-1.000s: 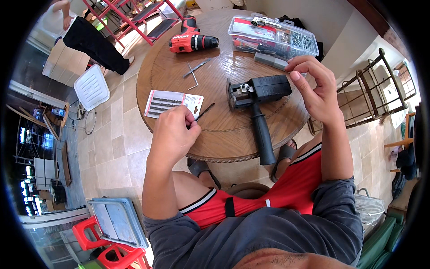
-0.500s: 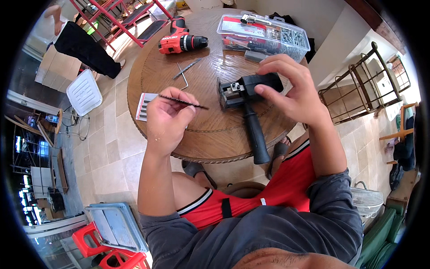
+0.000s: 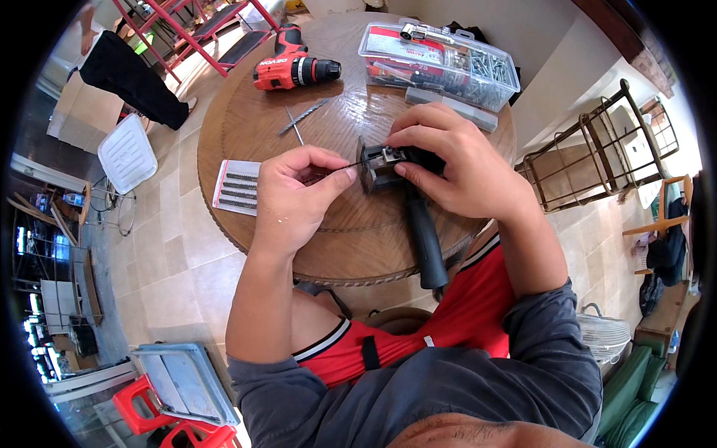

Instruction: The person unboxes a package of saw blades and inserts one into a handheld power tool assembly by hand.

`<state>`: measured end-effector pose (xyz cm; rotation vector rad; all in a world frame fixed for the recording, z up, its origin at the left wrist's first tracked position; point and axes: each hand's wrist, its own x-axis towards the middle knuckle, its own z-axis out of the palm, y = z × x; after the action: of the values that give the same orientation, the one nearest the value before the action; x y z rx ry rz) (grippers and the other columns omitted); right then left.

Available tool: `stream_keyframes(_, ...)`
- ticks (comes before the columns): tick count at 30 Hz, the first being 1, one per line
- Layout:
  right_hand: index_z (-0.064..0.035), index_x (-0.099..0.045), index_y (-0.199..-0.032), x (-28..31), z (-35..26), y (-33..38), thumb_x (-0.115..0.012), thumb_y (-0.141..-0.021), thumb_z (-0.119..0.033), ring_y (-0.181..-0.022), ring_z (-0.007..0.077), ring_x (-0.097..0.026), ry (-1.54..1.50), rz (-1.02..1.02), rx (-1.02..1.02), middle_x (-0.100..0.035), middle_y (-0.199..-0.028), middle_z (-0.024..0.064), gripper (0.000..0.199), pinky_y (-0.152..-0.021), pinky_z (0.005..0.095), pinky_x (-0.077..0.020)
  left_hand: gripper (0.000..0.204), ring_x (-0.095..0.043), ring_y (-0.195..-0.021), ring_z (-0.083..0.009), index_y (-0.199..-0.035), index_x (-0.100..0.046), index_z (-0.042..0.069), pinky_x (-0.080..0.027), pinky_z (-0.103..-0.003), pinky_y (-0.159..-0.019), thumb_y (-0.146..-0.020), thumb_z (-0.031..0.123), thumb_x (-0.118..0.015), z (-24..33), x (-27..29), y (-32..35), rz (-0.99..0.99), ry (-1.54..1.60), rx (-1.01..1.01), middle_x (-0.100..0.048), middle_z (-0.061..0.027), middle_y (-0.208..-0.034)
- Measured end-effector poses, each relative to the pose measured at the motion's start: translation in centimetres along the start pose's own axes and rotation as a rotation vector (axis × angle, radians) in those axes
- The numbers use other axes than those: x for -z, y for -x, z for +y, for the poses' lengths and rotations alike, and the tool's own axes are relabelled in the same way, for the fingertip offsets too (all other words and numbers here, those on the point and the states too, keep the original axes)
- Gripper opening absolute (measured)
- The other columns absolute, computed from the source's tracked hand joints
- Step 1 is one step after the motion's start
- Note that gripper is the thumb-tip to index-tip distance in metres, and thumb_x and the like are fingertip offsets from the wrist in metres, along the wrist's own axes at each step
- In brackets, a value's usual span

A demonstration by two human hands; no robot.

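My left hand (image 3: pixel 295 198) pinches a thin dark saw blade (image 3: pixel 360 162) between thumb and fingertips. The blade's end reaches the front of a black saw attachment (image 3: pixel 385 181) with a metal clamp; how far it enters is hidden. My right hand (image 3: pixel 467 168) grips the attachment's front, thumb and fingers on either side of the clamp. A black side handle (image 3: pixel 426 250) sticks out from the attachment toward me, over the table edge. Left of my left hand lies a card of several saw blades (image 3: pixel 237 185), partly covered by the hand.
On the round wooden table (image 3: pixel 336 246) lie a red cordless drill (image 3: pixel 287 69), a drill bit (image 3: pixel 304 117), a hex key (image 3: pixel 295 127), a grey bar (image 3: pixel 455 110) and a clear box of screws (image 3: pixel 478 67). A person (image 3: pixel 134 78) stands at the far left near a red ladder (image 3: pixel 168 33).
My left hand has moved right, bringing the blade to the attachment's clamp. My right hand has closed onto the attachment's front, having hovered with fingers apart around its rear part.
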<state>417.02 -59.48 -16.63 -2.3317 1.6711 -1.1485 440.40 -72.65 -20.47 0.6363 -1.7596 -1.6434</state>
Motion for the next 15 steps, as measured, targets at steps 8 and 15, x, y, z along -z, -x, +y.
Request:
stream_keyframes(8,0.0013,-0.073,-0.110,-0.1,-0.5,-0.4,-0.077,-0.092,-0.004,-0.111,0.0400,-0.067,-0.021,-0.016,-0.048,-0.071,-0.112,0.0165,0.019,-0.096,0.0473,-0.0561,0.007,-0.066,-0.076,-0.0062,-0.096,-0.082,-0.001,-0.053,-0.025,-0.069,-0.089,-0.003,-0.085,1.5,0.3,-0.1,-0.027,-0.165,0.023,-0.078,-0.0026,-0.087)
stream_keyframes(15,0.0009,-0.071,-0.111,0.0,-0.5,-0.4,-0.076,-0.093,-0.003,-0.111,0.0397,-0.067,-0.037,-0.053,-0.066,-0.071,-0.115,0.0164,0.019,-0.097,0.0467,-0.0558,0.007,-0.065,-0.075,-0.0058,-0.093,-0.083,-0.001,-0.050,-0.024,-0.068,-0.087,-0.001,-0.086,3.3,0.1,-0.2,-0.049,-0.359,0.021,-0.076,-0.0018,-0.085)
